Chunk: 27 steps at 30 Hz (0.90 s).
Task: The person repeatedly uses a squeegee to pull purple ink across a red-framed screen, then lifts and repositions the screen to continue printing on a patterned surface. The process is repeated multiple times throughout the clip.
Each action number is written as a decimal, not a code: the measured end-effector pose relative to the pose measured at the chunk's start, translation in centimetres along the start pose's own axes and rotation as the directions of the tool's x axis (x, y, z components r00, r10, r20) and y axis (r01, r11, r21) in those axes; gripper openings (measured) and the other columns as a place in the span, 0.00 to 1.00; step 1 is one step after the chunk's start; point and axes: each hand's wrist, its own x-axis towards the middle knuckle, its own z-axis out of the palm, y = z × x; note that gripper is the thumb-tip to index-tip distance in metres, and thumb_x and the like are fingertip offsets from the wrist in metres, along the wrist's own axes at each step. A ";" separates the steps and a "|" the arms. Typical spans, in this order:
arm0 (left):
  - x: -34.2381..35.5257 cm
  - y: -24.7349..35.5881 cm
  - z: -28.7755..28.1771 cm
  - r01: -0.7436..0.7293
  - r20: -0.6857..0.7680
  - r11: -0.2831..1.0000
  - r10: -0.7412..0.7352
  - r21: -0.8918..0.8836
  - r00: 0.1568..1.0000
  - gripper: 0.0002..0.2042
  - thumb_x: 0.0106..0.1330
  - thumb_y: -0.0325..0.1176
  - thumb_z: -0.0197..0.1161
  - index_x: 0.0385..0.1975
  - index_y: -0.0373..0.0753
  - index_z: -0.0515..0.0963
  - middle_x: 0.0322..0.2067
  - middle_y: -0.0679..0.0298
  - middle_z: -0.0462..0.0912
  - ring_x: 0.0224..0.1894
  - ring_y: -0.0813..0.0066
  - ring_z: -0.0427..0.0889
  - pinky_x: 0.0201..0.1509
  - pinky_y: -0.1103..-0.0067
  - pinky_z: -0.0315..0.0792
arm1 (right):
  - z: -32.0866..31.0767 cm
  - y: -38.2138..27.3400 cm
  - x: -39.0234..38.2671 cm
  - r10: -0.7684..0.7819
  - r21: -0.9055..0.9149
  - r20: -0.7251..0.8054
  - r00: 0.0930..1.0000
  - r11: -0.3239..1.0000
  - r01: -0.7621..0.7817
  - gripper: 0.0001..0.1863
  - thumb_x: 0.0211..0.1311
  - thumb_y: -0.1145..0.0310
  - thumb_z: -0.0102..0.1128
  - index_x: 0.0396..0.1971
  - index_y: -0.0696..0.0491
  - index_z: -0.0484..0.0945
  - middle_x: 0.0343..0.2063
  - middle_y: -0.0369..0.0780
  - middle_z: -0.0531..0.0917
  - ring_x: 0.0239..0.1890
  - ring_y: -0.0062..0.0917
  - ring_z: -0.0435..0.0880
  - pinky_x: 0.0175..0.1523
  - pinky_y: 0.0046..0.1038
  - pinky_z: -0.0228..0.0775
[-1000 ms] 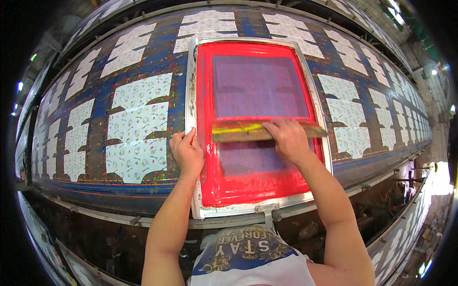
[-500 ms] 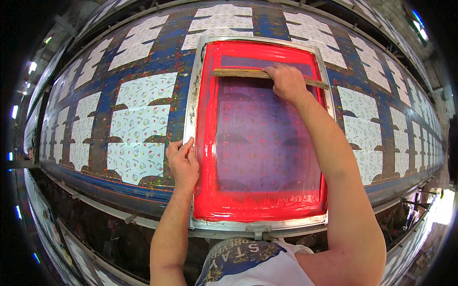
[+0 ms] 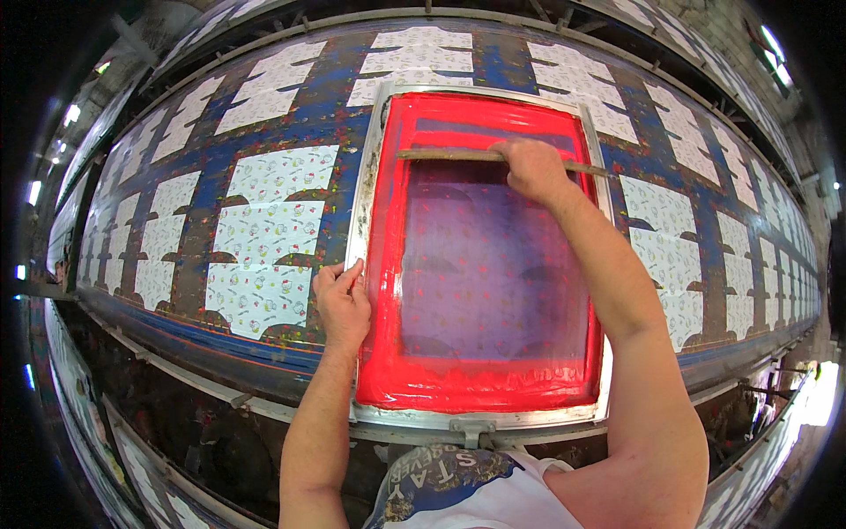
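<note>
A silkscreen frame (image 3: 357,238) with metal edges lies on the long printing table in front of me. Wet red ink (image 3: 458,385) coats the border of its mesh, and printed cloth shows through the purple middle. My right hand (image 3: 535,169) grips a wooden-handled squeegee (image 3: 449,155), which spans the mesh crosswise near the far end; its blade is hidden. My left hand (image 3: 342,304) is closed at the frame's left rail, thumb and fingertips pressed on the metal edge.
White printed fabric pieces (image 3: 269,238) lie in rows on the stained blue-brown table (image 3: 189,247), left, right and beyond the frame. A metal bracket (image 3: 473,429) joins the frame's near edge by the table rail (image 3: 264,406). Other long tables stand on both sides.
The squeegee, in my right hand, has come slightly nearer and its handle stands at a different tilt. More red ink shows behind it. My left hand stays at the rail.
</note>
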 end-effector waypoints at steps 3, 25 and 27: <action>0.0 0.1 0.0 -0.014 -0.026 1.000 0.014 0.014 1.000 0.15 0.69 0.24 0.71 0.53 0.41 0.92 0.48 0.52 0.83 0.55 0.50 0.79 0.62 0.59 0.75 | -0.5 1.3 3.4 0.024 -0.038 0.015 1.000 0.999 -0.023 0.22 0.62 0.73 0.65 0.56 0.44 0.90 0.46 0.46 0.91 0.52 0.46 0.92 0.56 0.50 0.86; 0.0 -1.2 0.8 -0.079 -0.045 0.996 0.081 0.047 0.996 0.14 0.68 0.25 0.70 0.52 0.40 0.92 0.47 0.50 0.82 0.55 0.47 0.80 0.62 0.56 0.74 | -3.4 -2.1 -1.5 -0.007 -0.006 0.290 0.957 1.000 0.009 0.19 0.58 0.68 0.64 0.51 0.49 0.89 0.45 0.50 0.92 0.52 0.49 0.92 0.57 0.53 0.85; 0.0 -1.8 1.1 -0.095 -0.062 0.994 0.098 0.046 0.993 0.13 0.67 0.26 0.71 0.50 0.40 0.92 0.46 0.51 0.84 0.54 0.48 0.81 0.62 0.57 0.74 | -4.2 -4.2 -4.9 -0.011 0.016 0.308 0.951 1.000 0.007 0.20 0.58 0.68 0.64 0.51 0.48 0.89 0.44 0.50 0.93 0.51 0.49 0.92 0.56 0.53 0.85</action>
